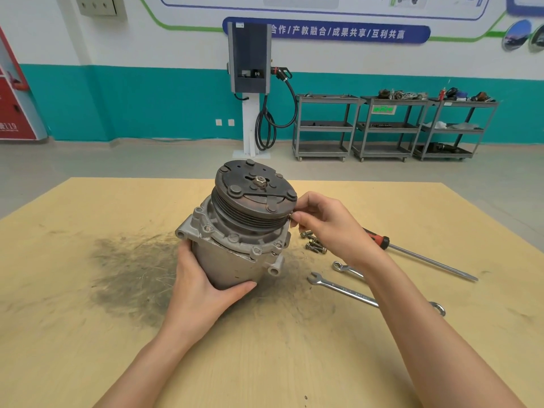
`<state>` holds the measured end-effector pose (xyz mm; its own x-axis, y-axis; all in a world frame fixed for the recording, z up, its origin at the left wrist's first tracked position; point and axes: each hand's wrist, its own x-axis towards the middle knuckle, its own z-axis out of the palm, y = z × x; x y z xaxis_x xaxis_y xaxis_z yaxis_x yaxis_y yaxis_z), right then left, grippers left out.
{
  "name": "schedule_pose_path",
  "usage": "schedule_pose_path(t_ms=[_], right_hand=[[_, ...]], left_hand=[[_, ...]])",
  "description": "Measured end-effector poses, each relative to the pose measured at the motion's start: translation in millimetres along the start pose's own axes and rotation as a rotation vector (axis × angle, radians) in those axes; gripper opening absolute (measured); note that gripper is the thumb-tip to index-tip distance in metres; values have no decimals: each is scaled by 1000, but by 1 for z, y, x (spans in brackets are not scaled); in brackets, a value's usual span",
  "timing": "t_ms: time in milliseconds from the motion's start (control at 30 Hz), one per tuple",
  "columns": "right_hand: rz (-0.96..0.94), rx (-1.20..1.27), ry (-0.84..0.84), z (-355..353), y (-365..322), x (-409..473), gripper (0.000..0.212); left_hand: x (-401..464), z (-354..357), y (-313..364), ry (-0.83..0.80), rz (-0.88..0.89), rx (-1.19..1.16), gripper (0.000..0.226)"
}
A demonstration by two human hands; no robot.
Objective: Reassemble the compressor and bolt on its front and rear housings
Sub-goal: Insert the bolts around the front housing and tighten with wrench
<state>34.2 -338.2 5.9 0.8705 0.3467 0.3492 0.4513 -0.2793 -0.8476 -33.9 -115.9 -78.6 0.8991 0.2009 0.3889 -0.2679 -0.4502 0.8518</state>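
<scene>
The grey compressor (235, 254) stands tilted on the wooden table (88, 334), its dark pulley and clutch plate (254, 191) facing up and away. My left hand (203, 287) grips the lower body of the compressor from the left and below. At the right edge of the front housing, just under the pulley, my right hand (323, 223) pinches a small bolt (291, 217). Several loose bolts (314, 244) lie on the table just right of the compressor.
Two combination wrenches (344, 291) (347, 268) lie to the right, partly under my right forearm. A long screwdriver with a red-black handle (418, 254) lies further right. A dark grease smear (132, 275) covers the table left of the compressor. Carts and a charging post stand behind.
</scene>
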Motion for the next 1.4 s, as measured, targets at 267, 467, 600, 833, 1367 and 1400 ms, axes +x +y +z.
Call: schedule_pose_path(t_ms=[267, 467, 600, 833, 1367, 1400], right_hand=[[48, 98, 44, 6, 8, 0, 12], [65, 150, 155, 15, 9, 0, 20], [50, 156, 117, 15, 7, -3, 12], [73, 193, 158, 15, 6, -2, 13], [72, 243, 132, 7, 16, -4, 4], [48, 249, 125, 5, 16, -5, 12]], left_hand=[[0, -1, 0, 5, 28, 0, 111], [0, -1, 0, 6, 23, -11, 109], [1, 0, -1, 8, 21, -3, 109], [0, -1, -3, 7, 22, -12, 112], [3, 1, -6, 17, 52, -14, 108], [3, 1, -5, 16, 52, -17, 108]])
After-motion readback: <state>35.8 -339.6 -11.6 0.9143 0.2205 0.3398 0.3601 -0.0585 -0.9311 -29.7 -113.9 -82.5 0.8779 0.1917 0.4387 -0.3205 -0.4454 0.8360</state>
